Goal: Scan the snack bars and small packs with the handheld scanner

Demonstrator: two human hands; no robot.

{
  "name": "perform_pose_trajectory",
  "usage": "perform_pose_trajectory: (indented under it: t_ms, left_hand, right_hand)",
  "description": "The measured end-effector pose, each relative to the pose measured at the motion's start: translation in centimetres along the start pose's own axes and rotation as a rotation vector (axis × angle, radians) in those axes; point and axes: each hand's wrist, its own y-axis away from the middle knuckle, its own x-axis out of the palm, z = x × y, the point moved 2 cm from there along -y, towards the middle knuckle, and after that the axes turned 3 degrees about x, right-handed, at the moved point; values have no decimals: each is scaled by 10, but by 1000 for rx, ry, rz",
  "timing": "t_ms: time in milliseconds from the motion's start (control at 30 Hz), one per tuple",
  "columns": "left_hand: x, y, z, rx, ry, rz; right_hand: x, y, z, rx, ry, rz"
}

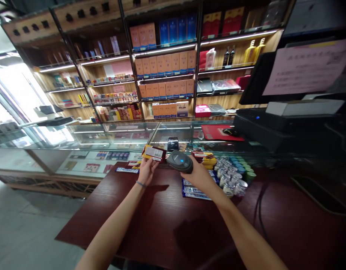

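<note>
My left hand [147, 170] holds up a small yellow and dark red snack packet [154, 152], its barcode side turned toward me. In my right hand [200, 175] is a dark barcode scanner [177, 161] with a lit blue light, its head just right of the packet. Below my left hand lie a few similar packets and a blue-and-white wrapped bar [127, 170]. Beside my right hand is a stack of yellow and red packets [208, 160]. Blue wrapped bars [197, 192] lie partly under my right forearm.
Several small clear-lidded jars [230, 176] stand right of the bars on the dark red table [150, 225]. Behind it runs a glass display counter [128, 129] with a red mat and mouse [230, 132]. A monitor [257, 80] and a cable [259, 210] are on the right.
</note>
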Motion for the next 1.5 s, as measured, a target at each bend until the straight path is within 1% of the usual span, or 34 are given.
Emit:
perform_pose_trajectory:
  t_ms: [100, 200, 300, 400, 500, 567, 700, 767, 800, 867, 1033, 1167, 1233, 1367, 1433, 1500]
  left_hand:
    - [21, -3, 4, 36, -17, 24]
    - [42, -10, 10, 88, -101, 11]
    - [65, -18, 18, 150, -280, 21]
    - [90, -19, 24, 214, -514, 64]
    - [114, -13, 32, 277, -691, 150]
    - [128, -8, 41, 280, -732, 230]
    - [153, -2, 67, 200, -652, 419]
    - [165, 0, 79, 197, -641, 521]
    - [170, 1, 85, 204, -646, 557]
    - [178, 2, 96, 212, -647, 577]
    - [190, 8, 113, 241, -704, 589]
    - [191, 11, 118, 258, -708, 588]
    - [191, 12, 118, 282, -738, 608]
    - [185, 18, 109, 366, -749, 673]
    - [178, 21, 99, 389, -721, 675]
    - [165, 22, 87, 415, -724, 653]
  right_hand:
    - [-20, -2, -6, -22, -34, -78]
    - [-48, -2, -12, -1, -39, -148]
    - [-79, 2, -20, 56, -28, -212]
    - [-106, 6, -29, 95, -42, -286]
    - [-126, 11, -40, 134, -72, -346]
    - [-136, 14, -46, 137, -97, -380]
    - [-149, 19, -53, 185, -157, -374]
    - [-153, 21, -54, 228, -189, -370]
    - [-155, 22, -54, 241, -203, -376]
    - [-158, 23, -54, 254, -223, -397]
    - [-160, 24, -55, 262, -257, -444]
    - [-159, 24, -55, 269, -270, -437]
    - [-158, 23, -54, 262, -253, -426]
    - [-154, 21, -56, 241, -224, -417]
    - [-150, 18, -55, 234, -229, -401]
    - [-144, 15, -53, 241, -258, -377]
